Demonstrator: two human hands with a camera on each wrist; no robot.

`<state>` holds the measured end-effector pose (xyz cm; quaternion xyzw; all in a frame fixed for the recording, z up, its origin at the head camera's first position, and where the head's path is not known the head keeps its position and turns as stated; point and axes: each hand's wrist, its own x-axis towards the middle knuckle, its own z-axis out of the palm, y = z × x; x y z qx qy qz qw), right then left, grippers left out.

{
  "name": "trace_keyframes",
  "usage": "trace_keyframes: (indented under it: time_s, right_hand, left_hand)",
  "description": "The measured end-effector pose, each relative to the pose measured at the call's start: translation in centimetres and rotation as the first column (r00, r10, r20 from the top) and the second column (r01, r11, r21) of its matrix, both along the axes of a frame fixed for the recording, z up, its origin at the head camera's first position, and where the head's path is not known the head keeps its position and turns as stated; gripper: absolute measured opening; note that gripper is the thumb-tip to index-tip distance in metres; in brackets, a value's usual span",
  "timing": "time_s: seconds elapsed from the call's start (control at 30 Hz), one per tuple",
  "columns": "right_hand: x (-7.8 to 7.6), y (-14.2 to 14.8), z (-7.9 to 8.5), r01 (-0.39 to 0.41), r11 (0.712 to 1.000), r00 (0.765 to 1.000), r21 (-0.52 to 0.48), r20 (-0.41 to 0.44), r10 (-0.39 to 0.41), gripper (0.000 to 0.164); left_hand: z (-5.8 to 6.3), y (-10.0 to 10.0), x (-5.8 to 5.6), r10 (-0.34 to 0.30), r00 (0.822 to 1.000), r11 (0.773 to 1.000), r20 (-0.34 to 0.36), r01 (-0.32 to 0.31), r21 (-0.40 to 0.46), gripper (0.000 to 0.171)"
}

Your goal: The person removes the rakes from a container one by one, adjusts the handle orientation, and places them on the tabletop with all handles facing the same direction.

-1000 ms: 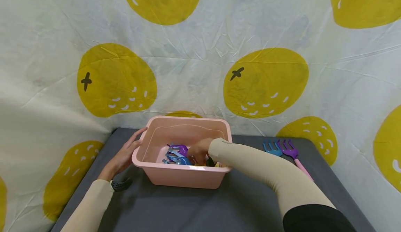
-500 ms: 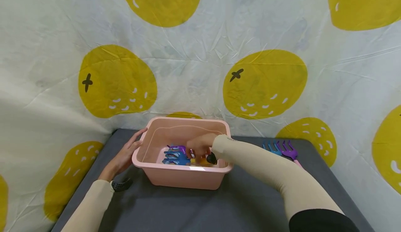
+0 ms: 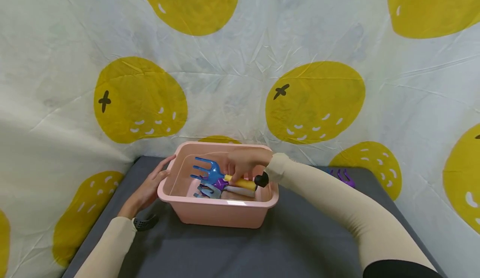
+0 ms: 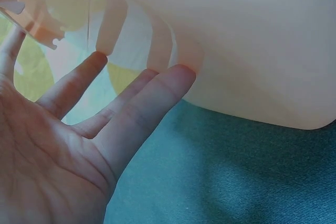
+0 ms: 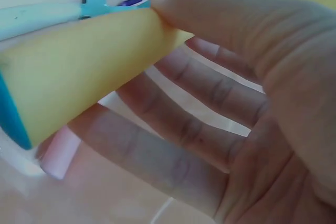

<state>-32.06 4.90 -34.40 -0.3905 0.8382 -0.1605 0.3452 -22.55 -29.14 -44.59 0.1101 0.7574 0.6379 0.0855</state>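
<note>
My right hand (image 3: 245, 161), inside the pink basin (image 3: 219, 214), pinches the yellow handle (image 5: 89, 66) of a blue hand fork (image 3: 211, 172) between thumb and fingers. The fork's tines point left, raised over the other tools. Below it in the basin lie a light blue hand fork (image 3: 210, 191) with a whitish handle and a purple fork (image 3: 220, 184), partly covered. A pink handle (image 5: 61, 153) shows under my fingers in the right wrist view. My left hand (image 3: 151, 184) rests straight fingertips against the basin's left side; the left wrist view shows them spread on its wall.
A second purple fork (image 3: 348, 179) lies on the dark grey table (image 3: 210, 251) to the right, mostly hidden behind my right arm, with blue tines beside it. A white cloth with yellow fruit print (image 3: 232, 86) hangs right behind the basin.
My right hand has risen from the basin's bottom, lifting the blue fork by its yellow handle. My right arm now covers more of the forks on the table. The left hand stays put.
</note>
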Motion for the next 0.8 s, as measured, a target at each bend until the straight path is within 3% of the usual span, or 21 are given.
trace_keyframes:
  time_s: [0.4, 0.67, 0.8]
  right_hand:
    - [0.5, 2.6, 2.0, -0.012, 0.991, 0.988, -0.132, -0.155, -0.009, 0.031]
    - [0.5, 6.1, 3.9, 0.091, 0.968, 0.987, -0.234, -0.109, -0.119, 0.037]
    - [0.6, 8.4, 4.3, 0.201, 0.944, 0.976, -0.262, -0.029, -0.216, 0.039]
  left_hand:
    - [-0.1, -0.1, 0.0, -0.011, 1.000, 1.000, 0.001, 0.011, 0.005, 0.059]
    - [0.1, -0.1, 0.1, -0.005, 1.000, 1.000, 0.002, 0.005, -0.007, 0.059]
    - [0.0, -0.1, 0.1, -0.002, 1.000, 1.000, 0.005, 0.002, -0.011, 0.059]
